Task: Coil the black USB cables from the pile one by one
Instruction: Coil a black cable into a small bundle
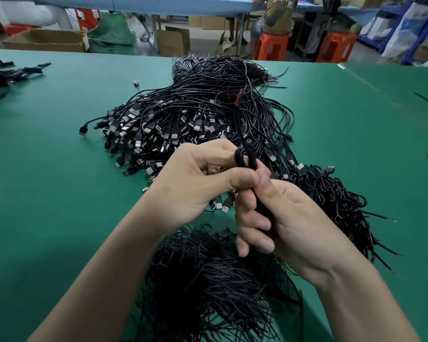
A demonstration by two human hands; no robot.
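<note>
A big pile of black USB cables with silver plugs lies on the green table ahead of me. Both hands are raised over its near edge and hold one folded black cable bundle. My left hand pinches the bundle's looped top between thumb and fingers. My right hand grips its lower part, fingers curled round it. A loose cable end with a red tip sticks up from the bundle.
A heap of thin black ties lies close to me between my forearms. Coiled cables are stacked at the right. More black cables lie at the far left. Beyond the table are cardboard boxes, orange stools and a seated person.
</note>
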